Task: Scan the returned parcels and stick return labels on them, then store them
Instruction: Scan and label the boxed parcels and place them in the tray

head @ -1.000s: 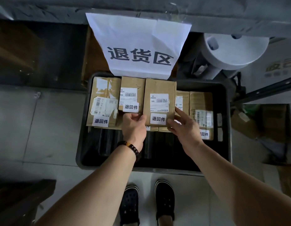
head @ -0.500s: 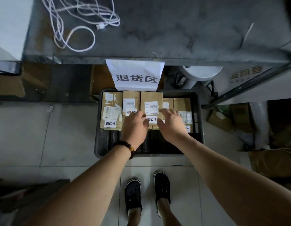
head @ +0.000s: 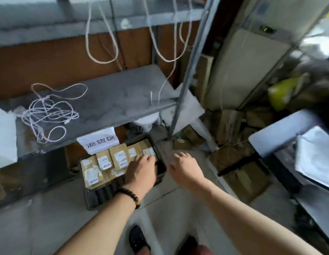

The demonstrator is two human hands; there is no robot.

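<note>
Several brown cardboard parcels (head: 119, 158) with white labels stand in a row inside a black plastic crate (head: 92, 201) on the floor, under a white paper sign (head: 100, 140). My left hand (head: 141, 172), with a bead bracelet on the wrist, hovers over the crate's right part with relaxed fingers and holds nothing. My right hand (head: 185, 168) hangs to the right of the crate above the floor, fingers loose and empty. The parcels under my left hand are partly hidden.
A grey shelf board (head: 108, 102) above the crate carries a tangle of white cable (head: 47, 111). A metal rack post (head: 189, 70) rises right of the crate. Loose cardboard boxes (head: 239, 173) lie on the floor at right. A grey table (head: 289, 129) stands at far right.
Both hands have left the parcel row and drawn back to the right. The view has swung up and right, so the crate now looks smaller and farther away.
</note>
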